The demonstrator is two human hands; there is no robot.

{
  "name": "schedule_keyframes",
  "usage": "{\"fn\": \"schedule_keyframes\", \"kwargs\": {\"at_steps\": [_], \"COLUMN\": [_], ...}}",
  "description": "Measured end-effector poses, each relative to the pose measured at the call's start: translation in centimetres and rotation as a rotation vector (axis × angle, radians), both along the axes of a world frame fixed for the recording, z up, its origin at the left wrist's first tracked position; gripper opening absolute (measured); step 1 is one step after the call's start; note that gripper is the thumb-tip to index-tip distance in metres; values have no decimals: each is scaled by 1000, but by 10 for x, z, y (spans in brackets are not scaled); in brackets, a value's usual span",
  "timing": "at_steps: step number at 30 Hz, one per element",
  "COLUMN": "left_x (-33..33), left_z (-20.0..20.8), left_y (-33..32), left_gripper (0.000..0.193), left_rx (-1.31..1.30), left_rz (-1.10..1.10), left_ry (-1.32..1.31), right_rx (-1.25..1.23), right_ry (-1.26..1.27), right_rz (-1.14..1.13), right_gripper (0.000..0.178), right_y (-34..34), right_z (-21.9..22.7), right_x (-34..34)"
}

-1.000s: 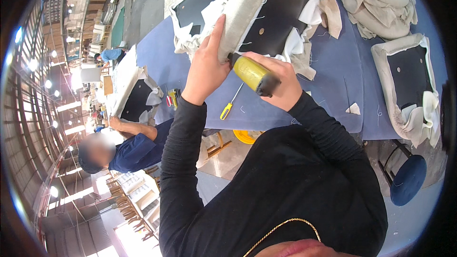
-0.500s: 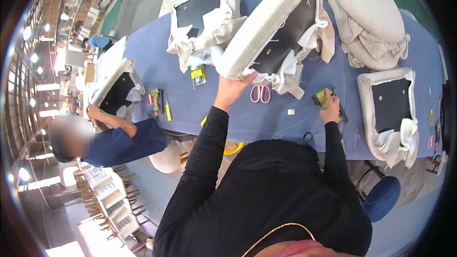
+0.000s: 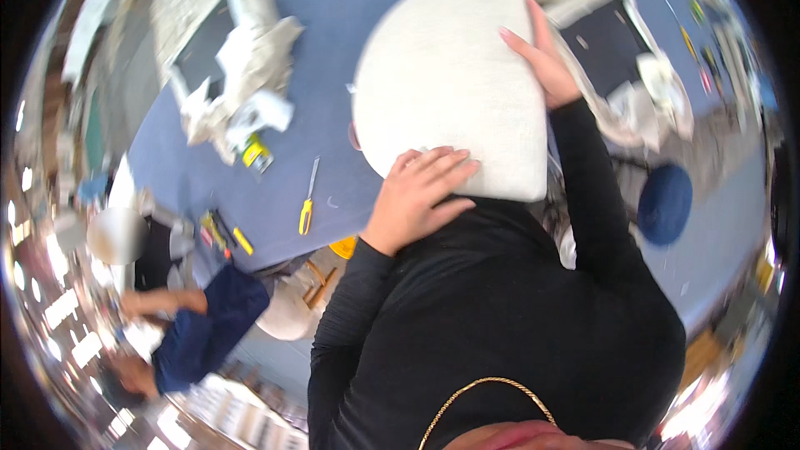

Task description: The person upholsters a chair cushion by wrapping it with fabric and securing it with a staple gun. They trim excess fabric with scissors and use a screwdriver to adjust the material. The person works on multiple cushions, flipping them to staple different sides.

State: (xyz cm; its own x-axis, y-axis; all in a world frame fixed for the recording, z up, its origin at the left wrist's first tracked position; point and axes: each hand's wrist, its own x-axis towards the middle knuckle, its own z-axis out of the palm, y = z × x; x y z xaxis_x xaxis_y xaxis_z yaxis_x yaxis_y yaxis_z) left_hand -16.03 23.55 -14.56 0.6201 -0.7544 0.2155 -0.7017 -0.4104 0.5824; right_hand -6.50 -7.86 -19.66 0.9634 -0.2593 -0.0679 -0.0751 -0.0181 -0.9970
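A cream fabric-covered seat cushion [image 3: 454,87] with one rounded side is right in front of me, its smooth face showing and its lower edge against my torso. My left hand [image 3: 425,196] rests on its lower left part, fingers stretched over the fabric. At its right edge my right hand [image 3: 546,62] presses, fingers extended and spread; part of that hand's contact is hidden. A sliver of a pinkish-red handle [image 3: 355,135] shows past the cushion's left edge. The cushion hides the table beneath it.
On the blue table [image 3: 321,25] lie a yellow-handled screwdriver [image 3: 307,212] and a yellow package [image 3: 256,152]. Unfinished cushions stand at left [image 3: 200,58] and right [image 3: 604,37]. A co-worker in a navy shirt [image 3: 196,325] is at left. A blue round stool [image 3: 667,204] stands right.
The cushion has turned from its black underside to its smooth cream face and come close to me. My right hand has let go of the yellow-green power tool and moved to the cushion's edge.
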Motion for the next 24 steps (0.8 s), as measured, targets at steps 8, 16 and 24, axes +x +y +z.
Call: {"fn": "schedule_keyframes", "kwargs": {"at_steps": [8, 16, 24], "left_x": [5, -1, -4], "left_z": [-192, -212, -215], "left_y": [-7, -6, -9], "left_gripper": [115, 123, 124], "left_rx": [597, 646, 627], "left_rz": [62, 41, 47], "left_ry": [105, 109, 130], "right_rx": [349, 615, 493], "right_ry": [451, 388, 560], "right_rz": [-56, -61, -290], "right_gripper": [85, 91, 92], "right_y": [-89, -72, -44], "right_z": [-161, -169, -180], "right_x": [-82, -250, -315]}}
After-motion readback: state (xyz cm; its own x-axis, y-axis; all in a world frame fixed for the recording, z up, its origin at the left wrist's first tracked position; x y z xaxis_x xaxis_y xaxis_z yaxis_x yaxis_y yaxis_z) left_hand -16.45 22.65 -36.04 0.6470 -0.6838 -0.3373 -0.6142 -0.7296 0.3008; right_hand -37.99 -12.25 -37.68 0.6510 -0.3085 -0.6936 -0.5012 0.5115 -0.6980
